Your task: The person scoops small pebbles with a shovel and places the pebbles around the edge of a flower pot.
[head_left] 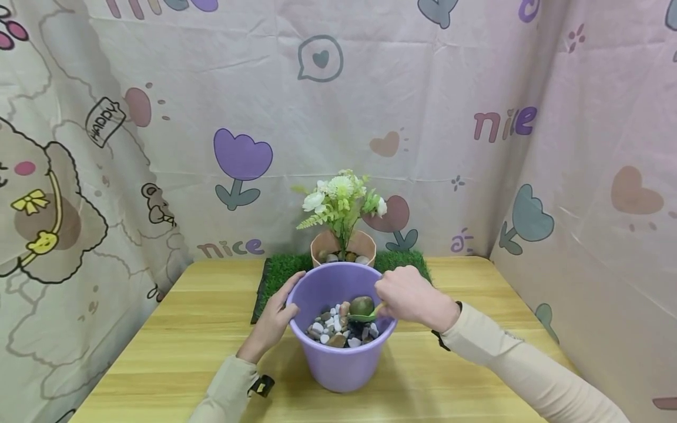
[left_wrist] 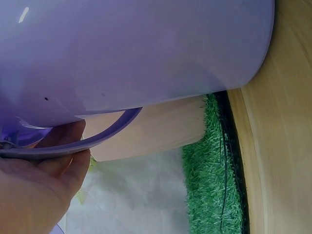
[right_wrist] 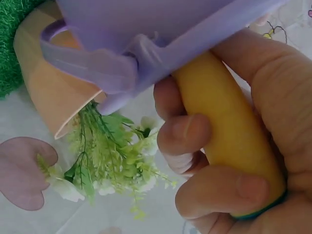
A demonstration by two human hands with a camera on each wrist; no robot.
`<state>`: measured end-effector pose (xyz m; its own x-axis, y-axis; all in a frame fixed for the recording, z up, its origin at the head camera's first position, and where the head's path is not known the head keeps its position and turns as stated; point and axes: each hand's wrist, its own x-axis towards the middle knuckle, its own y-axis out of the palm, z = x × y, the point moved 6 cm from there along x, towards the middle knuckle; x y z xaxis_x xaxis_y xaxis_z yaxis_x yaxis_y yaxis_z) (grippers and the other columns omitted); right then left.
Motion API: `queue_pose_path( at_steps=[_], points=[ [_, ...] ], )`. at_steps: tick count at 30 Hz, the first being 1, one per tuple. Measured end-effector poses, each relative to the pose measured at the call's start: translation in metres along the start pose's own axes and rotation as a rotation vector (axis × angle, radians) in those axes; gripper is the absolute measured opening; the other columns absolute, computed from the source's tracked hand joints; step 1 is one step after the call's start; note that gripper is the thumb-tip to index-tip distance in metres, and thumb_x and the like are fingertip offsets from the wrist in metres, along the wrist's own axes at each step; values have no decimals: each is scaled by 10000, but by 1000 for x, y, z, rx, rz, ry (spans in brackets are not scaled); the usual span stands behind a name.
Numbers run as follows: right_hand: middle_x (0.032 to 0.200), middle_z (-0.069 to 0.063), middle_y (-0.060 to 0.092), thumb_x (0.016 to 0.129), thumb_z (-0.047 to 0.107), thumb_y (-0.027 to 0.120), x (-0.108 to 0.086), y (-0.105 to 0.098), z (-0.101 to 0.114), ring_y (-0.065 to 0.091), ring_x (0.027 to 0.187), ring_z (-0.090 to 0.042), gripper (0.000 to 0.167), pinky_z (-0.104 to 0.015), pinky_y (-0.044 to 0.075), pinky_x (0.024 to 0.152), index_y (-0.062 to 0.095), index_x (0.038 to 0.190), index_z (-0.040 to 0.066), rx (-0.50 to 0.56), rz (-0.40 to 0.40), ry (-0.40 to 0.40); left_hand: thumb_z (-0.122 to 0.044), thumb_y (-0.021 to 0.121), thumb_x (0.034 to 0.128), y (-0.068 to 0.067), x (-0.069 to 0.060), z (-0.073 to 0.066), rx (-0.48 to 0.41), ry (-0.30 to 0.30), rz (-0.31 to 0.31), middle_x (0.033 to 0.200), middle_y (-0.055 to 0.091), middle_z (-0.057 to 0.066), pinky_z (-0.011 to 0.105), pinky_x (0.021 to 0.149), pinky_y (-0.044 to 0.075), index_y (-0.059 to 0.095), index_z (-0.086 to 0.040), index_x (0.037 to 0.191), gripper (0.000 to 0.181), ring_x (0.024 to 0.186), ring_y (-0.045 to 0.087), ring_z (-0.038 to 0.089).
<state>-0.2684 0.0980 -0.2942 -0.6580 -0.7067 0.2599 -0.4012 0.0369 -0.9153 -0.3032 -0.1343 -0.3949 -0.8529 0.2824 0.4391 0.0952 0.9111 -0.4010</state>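
A purple bucket (head_left: 344, 367) holds white, brown and grey stones (head_left: 336, 323). My left hand (head_left: 272, 320) grips its left rim, thumb inside; in the left wrist view the fingers of that hand (left_wrist: 48, 175) lie by the rim and handle (left_wrist: 114, 127). My right hand (head_left: 412, 296) is at the right rim, its fingers curled round the yellow handle (right_wrist: 224, 126) of a tool in the right wrist view. The tool's green head (head_left: 362, 318) is inside the bucket, with a large olive-brown stone (head_left: 362, 306) on it.
Behind the bucket, a peach pot (head_left: 366, 244) with white flowers (head_left: 338, 191) and stones stands on a green grass mat (head_left: 282, 273). The wooden table (head_left: 211, 329) meets a printed cloth backdrop (head_left: 328, 117) at the back and sides.
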Motion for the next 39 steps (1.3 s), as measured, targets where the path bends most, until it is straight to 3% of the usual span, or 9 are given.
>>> queue_pose_path(
  at_steps=[10, 15, 25, 32, 39],
  points=[
    [470, 102, 326, 614, 332, 832, 2, 0, 0, 361, 424, -110, 480, -277, 286, 373, 386, 468, 232, 36, 8, 63, -29, 447, 837, 0, 0, 2, -14, -4, 5, 1521, 417, 151, 450, 965, 499, 326, -154, 1534, 719, 1265, 533, 358],
    [482, 94, 355, 601, 337, 845, 2, 1, 3, 376, 433, -116, 464, -289, 309, 373, 409, 485, 227, 7, 1, 87, -25, 446, 838, 0, 0, 2, -21, 1, 6, 1521, 413, 158, 453, 956, 503, 323, -136, 1535, 717, 1263, 533, 366],
    [524, 50, 486, 626, 354, 860, 9, 4, 6, 489, 479, -149, 420, -342, 433, 425, 480, 532, 203, 4, 119, 201, -17, 451, 834, 1, -1, 2, -27, -6, 5, 1525, 411, 153, 460, 975, 489, 321, -138, 1537, 724, 1275, 524, 362],
    [491, 70, 432, 640, 349, 857, 5, 3, 14, 479, 451, -162, 429, -349, 420, 393, 473, 514, 205, -57, 16, 162, -24, 449, 831, 3, 1, 0, -32, 2, 9, 1514, 421, 162, 447, 944, 510, 318, -116, 1536, 724, 1255, 537, 376],
    [514, 59, 472, 679, 363, 842, 2, 9, 5, 452, 429, -133, 407, -320, 381, 365, 508, 514, 199, -64, -85, 175, -20, 448, 836, 2, 0, 1, -30, -4, 11, 1517, 415, 165, 459, 958, 498, 316, -105, 1536, 717, 1269, 525, 383]
  ],
)
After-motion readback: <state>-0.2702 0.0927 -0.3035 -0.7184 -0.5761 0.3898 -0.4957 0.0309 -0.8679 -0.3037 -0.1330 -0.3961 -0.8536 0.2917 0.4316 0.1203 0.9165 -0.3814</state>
